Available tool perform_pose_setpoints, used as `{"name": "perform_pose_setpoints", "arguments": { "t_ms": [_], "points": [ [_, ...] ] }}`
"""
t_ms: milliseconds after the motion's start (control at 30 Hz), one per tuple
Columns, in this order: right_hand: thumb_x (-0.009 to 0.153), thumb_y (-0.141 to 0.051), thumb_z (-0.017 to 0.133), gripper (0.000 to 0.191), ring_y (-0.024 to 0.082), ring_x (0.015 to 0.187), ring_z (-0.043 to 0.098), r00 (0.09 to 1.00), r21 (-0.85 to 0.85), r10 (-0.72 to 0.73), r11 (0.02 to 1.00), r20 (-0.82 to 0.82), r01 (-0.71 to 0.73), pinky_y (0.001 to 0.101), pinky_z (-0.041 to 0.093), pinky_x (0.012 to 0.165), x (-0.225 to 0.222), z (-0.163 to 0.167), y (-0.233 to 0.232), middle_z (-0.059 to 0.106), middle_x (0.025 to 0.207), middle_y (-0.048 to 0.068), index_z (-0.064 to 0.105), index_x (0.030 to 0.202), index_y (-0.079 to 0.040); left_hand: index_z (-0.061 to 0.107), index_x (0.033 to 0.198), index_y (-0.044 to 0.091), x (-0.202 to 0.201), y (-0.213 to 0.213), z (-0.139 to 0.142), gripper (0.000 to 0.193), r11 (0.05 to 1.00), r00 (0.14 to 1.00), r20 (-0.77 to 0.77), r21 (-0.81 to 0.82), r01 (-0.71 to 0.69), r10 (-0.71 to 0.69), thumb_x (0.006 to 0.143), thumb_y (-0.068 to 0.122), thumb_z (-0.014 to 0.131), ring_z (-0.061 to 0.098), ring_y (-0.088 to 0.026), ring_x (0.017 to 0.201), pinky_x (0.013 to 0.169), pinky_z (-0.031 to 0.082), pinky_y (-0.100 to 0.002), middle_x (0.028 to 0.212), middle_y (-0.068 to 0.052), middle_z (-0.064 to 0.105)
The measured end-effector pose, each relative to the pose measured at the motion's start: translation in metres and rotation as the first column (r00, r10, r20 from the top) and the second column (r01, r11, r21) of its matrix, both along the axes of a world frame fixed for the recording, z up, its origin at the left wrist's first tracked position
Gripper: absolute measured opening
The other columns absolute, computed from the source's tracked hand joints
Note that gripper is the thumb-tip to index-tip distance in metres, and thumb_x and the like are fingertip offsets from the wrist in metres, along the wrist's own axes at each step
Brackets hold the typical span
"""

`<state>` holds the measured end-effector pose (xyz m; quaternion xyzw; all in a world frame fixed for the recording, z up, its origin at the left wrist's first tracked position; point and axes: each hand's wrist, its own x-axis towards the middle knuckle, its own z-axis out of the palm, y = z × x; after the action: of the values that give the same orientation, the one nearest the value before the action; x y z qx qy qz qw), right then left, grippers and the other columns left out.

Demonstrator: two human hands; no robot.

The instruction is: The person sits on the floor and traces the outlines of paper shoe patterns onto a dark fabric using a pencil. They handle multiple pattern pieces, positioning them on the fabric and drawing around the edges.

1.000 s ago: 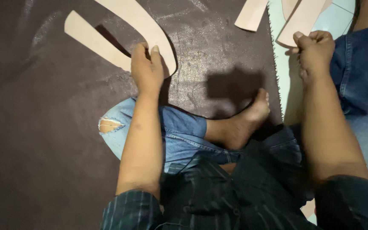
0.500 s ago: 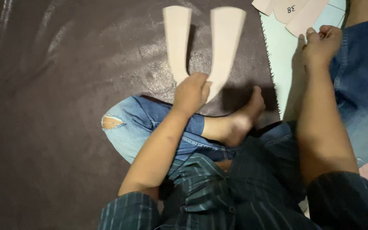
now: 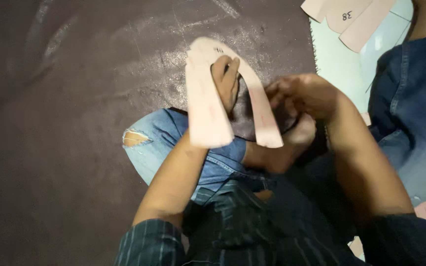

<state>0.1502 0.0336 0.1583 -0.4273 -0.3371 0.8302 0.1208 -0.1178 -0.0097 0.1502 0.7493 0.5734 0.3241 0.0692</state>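
- The left hand (image 3: 224,81) is up over the lap, fingers closed on a pale U-shaped card template (image 3: 208,106), gripping it near the curved end.
- The template is lifted off the floor, held above the bent knee and the dark leather sheet (image 3: 60,123); its two arms hang down toward the person, one broad arm in front of the left wrist, the other narrower arm slanting to the right.
- The right hand (image 3: 304,96) is just beside that narrower arm, fingers curled in; it is blurred, so I cannot tell whether it grips the template or only brushes it.
- Below the hands, a bare foot (image 3: 292,143) is tucked against the leg in torn light-blue jeans (image 3: 159,140), with the rip at the knee showing.
- The dark leather sheet spreads over the floor to the left and behind the template.
- At top right, more pale card pieces (image 3: 351,19) lie on a light green sheet (image 3: 341,59) with a zigzag edge, well apart from the hands.
- A leg in darker blue jeans (image 3: 410,98) fills the right edge.
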Motion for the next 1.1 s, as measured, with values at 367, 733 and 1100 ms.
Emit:
{"name": "perform_pose_setpoints", "arguments": {
  "t_ms": [367, 733, 1100],
  "points": [
    [0.102, -0.007, 0.059, 0.012, 0.007, 0.078, 0.058, 0.873, 0.491, -0.459, 0.805, 0.162, 0.332, 0.0226, 0.049, 0.067, -0.003, -0.074, 0.021, 0.066, 0.094, 0.002, 0.062, 0.111, -0.001, 0.041, 0.152, -0.003, 0.027, -0.020, -0.026, 0.066, 0.812, 0.900, 0.436, -0.523, 0.257, -0.003, 0.092, 0.008, 0.067, 0.042, -0.044, 0.140, 0.116, 0.033, -0.048, 0.150, -0.029, 0.045],
    [0.103, -0.004, 0.071, 0.023, 0.007, 0.086, 0.061, 0.687, 0.718, -0.698, 0.583, 0.202, 0.381, 0.0214, 0.051, 0.075, 0.013, -0.131, 0.048, 0.067, 0.102, 0.003, 0.058, 0.120, 0.002, 0.066, 0.130, 0.011, -0.062, 0.021, -0.023, 0.036, 0.688, 0.984, -0.037, -0.710, -0.150, 0.177, 0.095, 0.019, 0.067, 0.061, -0.037, 0.123, 0.106, 0.049, -0.047, 0.130, -0.018, 0.066],
    [0.096, -0.005, 0.078, 0.033, 0.009, 0.086, 0.062, 0.851, 0.748, -0.444, 0.657, 0.282, 0.096, 0.0239, 0.052, 0.074, -0.012, -0.132, 0.099, 0.067, 0.100, 0.002, 0.067, 0.125, 0.004, 0.063, 0.139, 0.034, -0.063, 0.049, -0.059, 0.051, 0.759, 0.976, -0.121, -0.613, -0.218, 0.182, 0.092, 0.016, 0.071, 0.001, -0.047, 0.154, 0.115, -0.003, -0.078, 0.165, -0.018, 0.019]
  ]
}}
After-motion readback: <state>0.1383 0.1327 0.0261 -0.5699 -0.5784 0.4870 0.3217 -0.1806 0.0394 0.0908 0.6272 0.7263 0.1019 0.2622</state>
